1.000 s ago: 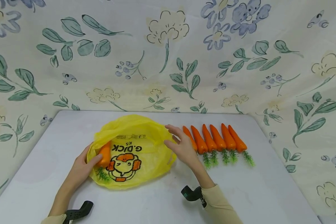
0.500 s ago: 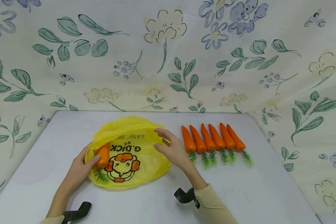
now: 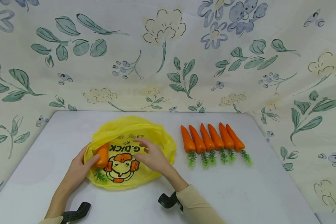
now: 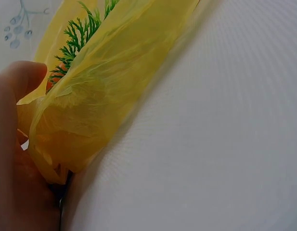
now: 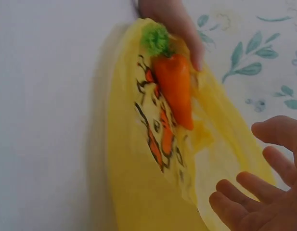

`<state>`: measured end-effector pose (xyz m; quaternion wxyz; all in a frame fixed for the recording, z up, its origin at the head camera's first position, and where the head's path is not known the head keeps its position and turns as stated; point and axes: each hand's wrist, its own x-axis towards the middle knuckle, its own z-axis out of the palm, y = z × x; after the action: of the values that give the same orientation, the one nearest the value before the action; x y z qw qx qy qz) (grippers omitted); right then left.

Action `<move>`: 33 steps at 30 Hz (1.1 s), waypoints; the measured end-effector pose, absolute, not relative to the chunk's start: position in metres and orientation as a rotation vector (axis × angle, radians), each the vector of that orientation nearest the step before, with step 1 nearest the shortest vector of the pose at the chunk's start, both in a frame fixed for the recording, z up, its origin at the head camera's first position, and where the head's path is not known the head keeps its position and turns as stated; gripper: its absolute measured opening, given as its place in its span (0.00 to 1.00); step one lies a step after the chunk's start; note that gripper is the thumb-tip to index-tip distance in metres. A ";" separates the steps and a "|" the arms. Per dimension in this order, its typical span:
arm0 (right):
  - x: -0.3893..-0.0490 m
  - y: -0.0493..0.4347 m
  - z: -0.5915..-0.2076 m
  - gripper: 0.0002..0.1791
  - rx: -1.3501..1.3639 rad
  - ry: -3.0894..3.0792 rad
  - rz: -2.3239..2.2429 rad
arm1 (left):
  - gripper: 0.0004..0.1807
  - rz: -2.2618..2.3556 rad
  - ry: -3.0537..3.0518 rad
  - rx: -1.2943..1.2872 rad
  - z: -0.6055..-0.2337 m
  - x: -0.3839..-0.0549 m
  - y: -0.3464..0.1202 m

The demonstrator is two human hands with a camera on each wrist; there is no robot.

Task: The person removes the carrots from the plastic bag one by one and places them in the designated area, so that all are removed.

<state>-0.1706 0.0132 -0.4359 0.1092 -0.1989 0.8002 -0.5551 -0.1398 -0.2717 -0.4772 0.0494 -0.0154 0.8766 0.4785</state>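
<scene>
A yellow plastic bag (image 3: 154, 133), printed with a cartoon duck face, lies open-mouthed on the table. One orange toy carrot (image 3: 102, 155) with green leaves sits inside, against the bag's left side. My left hand (image 3: 79, 169) grips that side, its thumb inside near the carrot and its other fingers mostly hidden behind the plastic. Over the mouth of the bag hovers my right hand (image 3: 154, 158), fingers spread and holding nothing. In the right wrist view, the bagged carrot (image 5: 174, 86) lies beyond those fingers (image 5: 264, 187).
Several more toy carrots (image 3: 205, 141) lie in a row to the right of the bag, tips pointing away. They rest on a white table (image 3: 240, 193). A floral cloth (image 3: 145, 62) hangs behind the table's far edge.
My right hand has moved left from beside the carrot row to over the bag's mouth. The left hand keeps its grip on the bag.
</scene>
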 end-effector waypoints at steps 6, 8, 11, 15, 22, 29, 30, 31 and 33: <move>-0.169 -0.012 -0.443 0.28 -0.632 2.400 -1.524 | 0.43 1.463 2.675 -0.035 -0.477 -0.140 -0.271; -0.168 -0.018 -0.445 0.28 -0.603 2.409 -1.505 | 0.43 1.461 2.679 -0.032 -0.477 -0.140 -0.271; -0.168 -0.025 -0.446 0.29 -0.565 2.438 -1.456 | 0.42 1.455 2.688 -0.031 -0.478 -0.141 -0.271; -0.167 -0.031 -0.449 0.30 -0.550 2.476 -1.397 | 0.42 1.451 2.692 -0.033 -0.478 -0.141 -0.272; -0.166 -0.041 -0.454 0.32 -0.539 2.473 -1.387 | 0.41 1.481 2.670 -0.031 -0.479 -0.141 -0.274; -0.165 -0.056 -0.456 0.33 -0.579 2.474 -1.420 | 0.38 1.536 2.675 0.008 -0.479 -0.140 -0.275; -0.165 -0.058 -0.456 0.33 -0.590 2.476 -1.427 | 0.38 1.545 2.674 0.012 -0.479 -0.139 -0.275; -0.165 -0.060 -0.456 0.33 -0.601 2.479 -1.431 | 0.37 1.554 2.674 0.016 -0.479 -0.139 -0.275; -0.166 -0.063 -0.455 0.33 -0.625 2.493 -1.433 | 0.37 1.571 2.668 0.022 -0.478 -0.139 -0.275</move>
<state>-0.1657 -0.0629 -0.4553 0.0994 -0.2114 0.8430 -0.4845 -0.1388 -0.2750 -0.4783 0.0224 0.0070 0.8615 0.5073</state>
